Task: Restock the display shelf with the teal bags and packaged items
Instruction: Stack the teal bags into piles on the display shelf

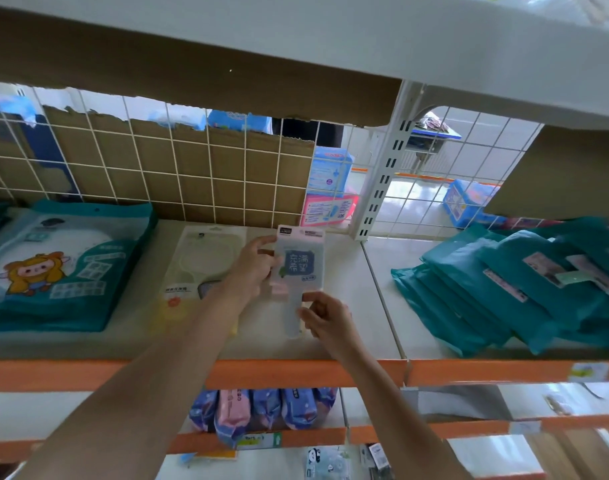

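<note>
Centre frame: your left hand (256, 268) grips side of blue-label pack (300, 263), right hand (325, 315) pinches lower edge. 2-hand hold likely squares it for bare shelf (344, 289) spot; teal bags (504, 289) at right.

Right of my fingers (263, 241) the shelf board (344, 271) lies bare up to the heap of teal bags (486, 289). Left of them lie a flat white pack (199, 261) and a cartoon bag (54, 268). Beyond them the wire grid (192, 174) blocks; overhead, the upper shelf (330, 36).
</note>
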Available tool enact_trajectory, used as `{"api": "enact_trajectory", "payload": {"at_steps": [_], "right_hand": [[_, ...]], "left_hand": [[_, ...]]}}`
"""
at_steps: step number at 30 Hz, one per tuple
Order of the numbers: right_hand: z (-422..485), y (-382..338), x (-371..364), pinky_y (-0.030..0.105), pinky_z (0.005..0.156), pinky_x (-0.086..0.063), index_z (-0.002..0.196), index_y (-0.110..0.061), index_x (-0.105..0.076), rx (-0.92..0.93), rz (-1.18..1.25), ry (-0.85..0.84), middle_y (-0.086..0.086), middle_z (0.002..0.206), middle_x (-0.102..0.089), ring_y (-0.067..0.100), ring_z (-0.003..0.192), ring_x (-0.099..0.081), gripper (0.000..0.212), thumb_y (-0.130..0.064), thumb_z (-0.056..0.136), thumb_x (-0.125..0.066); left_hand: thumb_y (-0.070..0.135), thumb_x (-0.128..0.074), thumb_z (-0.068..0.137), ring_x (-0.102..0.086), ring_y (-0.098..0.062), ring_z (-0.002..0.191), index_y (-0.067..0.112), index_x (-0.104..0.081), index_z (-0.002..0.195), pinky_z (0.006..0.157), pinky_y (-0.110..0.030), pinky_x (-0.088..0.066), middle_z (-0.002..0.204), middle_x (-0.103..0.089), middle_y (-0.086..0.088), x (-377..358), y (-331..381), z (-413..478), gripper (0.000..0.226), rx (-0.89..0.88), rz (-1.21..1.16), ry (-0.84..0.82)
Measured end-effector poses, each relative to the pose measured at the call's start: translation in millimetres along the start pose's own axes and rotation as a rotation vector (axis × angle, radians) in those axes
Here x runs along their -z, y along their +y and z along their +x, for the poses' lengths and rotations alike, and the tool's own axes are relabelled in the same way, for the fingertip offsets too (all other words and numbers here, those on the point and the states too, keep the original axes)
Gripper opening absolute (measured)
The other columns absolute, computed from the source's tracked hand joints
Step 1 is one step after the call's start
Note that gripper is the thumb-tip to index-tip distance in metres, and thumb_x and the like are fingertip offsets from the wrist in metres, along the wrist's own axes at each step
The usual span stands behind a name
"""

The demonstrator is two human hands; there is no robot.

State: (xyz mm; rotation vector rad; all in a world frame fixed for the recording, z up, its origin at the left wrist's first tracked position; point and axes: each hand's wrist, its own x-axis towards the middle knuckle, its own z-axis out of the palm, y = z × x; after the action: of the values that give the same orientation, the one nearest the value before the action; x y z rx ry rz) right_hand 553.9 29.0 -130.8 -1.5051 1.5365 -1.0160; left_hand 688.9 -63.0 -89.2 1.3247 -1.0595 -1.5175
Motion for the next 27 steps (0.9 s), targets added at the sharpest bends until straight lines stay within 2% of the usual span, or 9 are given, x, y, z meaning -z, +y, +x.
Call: {"api": "enact_trajectory", "payload": {"at_steps": [5,8,10,12,16,18,21,24,27], "right_hand": [[6.7,2.3,0.3,0.014,0.054,-0.045,0.101,-0.015,-0.057,-0.064,-0.019,0.033,-0.007,0.069,-0.057,-0.004,0.054,-0.053,0.018,-0.015,0.085,-0.066],[8.7,6.9,-1.1,0.021,0.065,-0.054,0.105,-0.015,-0.057,-0.083,-0.067,0.049,-0.005,0.080,-0.062,0.008,0.072,-0.063,0.021,-0.020,0.086,-0.065],[8.1,9.2,-2.0,0.025,0.070,-0.055,0.105,-0.017,-0.056,-0.080,-0.100,0.037,-0.006,0.085,-0.063,0.010,0.078,-0.064,0.020,-0.022,0.087,-0.063],[8.2,9.9,-2.3,0.020,0.068,-0.053,0.107,-0.015,-0.056,-0.088,-0.107,0.024,-0.006,0.085,-0.062,0.008,0.078,-0.062,0.022,-0.020,0.088,-0.063],[9.8,8.6,-2.2,0.015,0.063,-0.049,0.110,-0.013,-0.056,-0.128,-0.129,0.007,-0.001,0.093,-0.063,0.009,0.081,-0.062,0.024,-0.021,0.088,-0.062],[9.6,8.1,-2.8,0.014,0.062,-0.048,0.108,-0.015,-0.056,-0.121,-0.157,0.006,-0.001,0.095,-0.063,0.009,0.081,-0.061,0.022,-0.023,0.088,-0.062],[10.4,7.7,-1.7,0.008,0.053,-0.043,0.107,-0.016,-0.058,-0.105,-0.196,0.025,-0.006,0.088,-0.062,0.001,0.072,-0.058,0.021,-0.025,0.088,-0.062],[11.4,8.7,0.5,0.007,0.049,-0.041,0.109,-0.014,-0.061,-0.080,-0.206,0.070,-0.005,0.084,-0.062,-0.001,0.064,-0.056,0.024,-0.026,0.089,-0.062],[10.2,8.8,5.2,0.008,0.054,-0.044,0.108,-0.012,-0.062,-0.041,-0.203,0.172,-0.011,0.077,-0.058,-0.002,0.064,-0.055,0.022,-0.025,0.091,-0.059]], "left_hand": [[-0.002,-0.057,0.086,-0.062,-0.013,0.076,0.015,-0.049,0.127,0.049,-0.022,-0.050,0.114,-0.061,-0.010,-5.9,-11.1,6.5,0.045,0.011,0.006,0.074],[0.001,-0.058,0.087,-0.061,-0.010,0.072,0.017,-0.049,0.126,0.042,-0.017,-0.046,0.112,-0.062,-0.008,-8.4,-15.0,8.9,0.043,0.001,0.047,0.112],[0.003,-0.060,0.087,-0.059,-0.009,0.072,0.018,-0.049,0.127,0.046,-0.018,-0.045,0.113,-0.062,-0.007,-8.4,-19.6,11.9,0.044,-0.022,0.119,0.142],[0.004,-0.059,0.088,-0.057,-0.007,0.072,0.017,-0.049,0.128,0.050,-0.018,-0.043,0.114,-0.062,-0.007,-8.3,-23.4,13.5,0.043,-0.040,0.182,0.141],[0.001,-0.055,0.089,-0.053,-0.003,0.070,0.013,-0.049,0.129,0.048,-0.014,-0.039,0.109,-0.060,-0.003,-8.1,-26.3,16.9,0.042,-0.049,0.273,0.142],[0.000,-0.056,0.088,-0.056,-0.010,0.078,0.012,-0.050,0.127,0.052,-0.016,-0.042,0.115,-0.062,-0.006,-8.0,-28.0,18.2,0.042,-0.058,0.307,0.161],[0.001,-0.059,0.086,-0.056,-0.015,0.088,0.011,-0.053,0.124,0.056,-0.017,-0.043,0.117,-0.061,-0.007,-6.8,-31.0,18.3,0.040,-0.086,0.367,0.198],[0.010,-0.065,0.084,-0.060,-0.022,0.100,0.011,-0.053,0.122,0.071,-0.027,-0.051,0.119,-0.061,-0.008,-4.8,-32.1,18.0,0.039,-0.161,0.499,0.259],[0.021,-0.065,0.086,-0.057,-0.023,0.109,0.012,-0.049,0.128,0.066,-0.021,-0.049,0.127,-0.055,-0.007,-5.3,-34.0,14.8,0.046,-0.218,0.529,0.251]]}}
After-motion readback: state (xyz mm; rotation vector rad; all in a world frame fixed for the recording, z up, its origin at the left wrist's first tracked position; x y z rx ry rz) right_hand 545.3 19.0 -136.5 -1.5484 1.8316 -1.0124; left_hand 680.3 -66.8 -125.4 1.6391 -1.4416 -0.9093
